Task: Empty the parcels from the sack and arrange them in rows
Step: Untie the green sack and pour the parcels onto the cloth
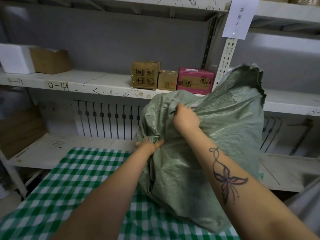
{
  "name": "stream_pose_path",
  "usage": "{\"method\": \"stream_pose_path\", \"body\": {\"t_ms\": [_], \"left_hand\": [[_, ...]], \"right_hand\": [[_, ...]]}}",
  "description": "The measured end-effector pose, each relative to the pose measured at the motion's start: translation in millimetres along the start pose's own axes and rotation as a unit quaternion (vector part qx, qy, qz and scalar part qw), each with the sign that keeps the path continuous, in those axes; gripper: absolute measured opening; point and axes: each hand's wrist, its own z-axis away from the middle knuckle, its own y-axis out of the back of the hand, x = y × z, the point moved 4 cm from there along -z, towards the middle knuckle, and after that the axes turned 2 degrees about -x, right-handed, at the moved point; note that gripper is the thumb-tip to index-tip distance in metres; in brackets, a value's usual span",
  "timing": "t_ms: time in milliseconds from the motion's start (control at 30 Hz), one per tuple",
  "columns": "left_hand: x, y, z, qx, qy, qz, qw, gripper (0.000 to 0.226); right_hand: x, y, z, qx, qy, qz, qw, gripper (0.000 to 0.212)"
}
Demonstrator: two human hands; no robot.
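The left hand clutches a fold low on the sack; the right hand bunches its crinkled green woven plastic higher up. The sack stands bulging and lumpy on the green-checked cloth tabletop. Behind, 3 taped boxes sit on a scuffed white shelf.

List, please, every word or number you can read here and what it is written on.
"货架 2": paper sign on the shelf post.
"4-4": handwritten on the shelf edge.
"0-41": same edge, further right.
Labels on the three boxes: too blurred to read.
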Motion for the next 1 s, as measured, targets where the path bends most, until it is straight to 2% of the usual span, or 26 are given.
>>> {"method": "stream_pose_path", "body": {"t_ms": [133, 233, 300, 467, 600, 667, 767, 800, 867, 933, 1000], "left_hand": [[2, -3, 9, 0.031, -0.085, 0.158, 0.983, 0.110], [4, -5, 11, 0.005, -0.146, 0.126, 0.981, 0.119], [5, -10, 8, -0.003, -0.136, 0.082, 0.987, 0.122], [29, -18, 1, 0.004, -0.132, -0.005, 0.991, 0.097], [35, -28, 4, -0.005, -0.170, 0.055, 0.984, 0.093], [36, -31, 3, 0.023, -0.211, 0.049, 0.976, 0.076], [42, -31, -1, 0.044, -0.226, 0.163, 0.959, 0.028], [46, -28, 1, 0.042, -0.206, 0.213, 0.954, 0.025], [56, -25, 5, 0.034, -0.172, 0.279, 0.944, 0.036], [63, -24, 1, 0.064, -0.173, 0.234, 0.955, 0.041], [71, -20, 1, 0.094, -0.205, 0.106, 0.968, 0.032]], "right_hand": [[4, -15, 7, -0.029, -0.003, 0.053, 0.998, 0.034], [4, -14, 7, -0.022, 0.000, 0.076, 0.997, 0.033], [1, -10, 7, -0.016, 0.015, 0.094, 0.995, 0.032], [-8, -10, 17, -0.032, 0.052, 0.128, 0.990, 0.032], [-10, -19, 24, -0.046, 0.070, 0.139, 0.987, 0.033], [-7, -18, 22, -0.060, 0.071, 0.141, 0.986, 0.033], [-1, -12, 19, -0.076, 0.058, 0.139, 0.986, 0.031], [0, -10, 18, -0.074, 0.052, 0.135, 0.987, 0.030], [4, -3, 15, -0.056, 0.038, 0.119, 0.991, 0.029], [9, 4, 11, -0.034, 0.038, 0.112, 0.992, 0.029], [14, 12, 7, -0.006, 0.048, 0.134, 0.990, 0.029]]}}
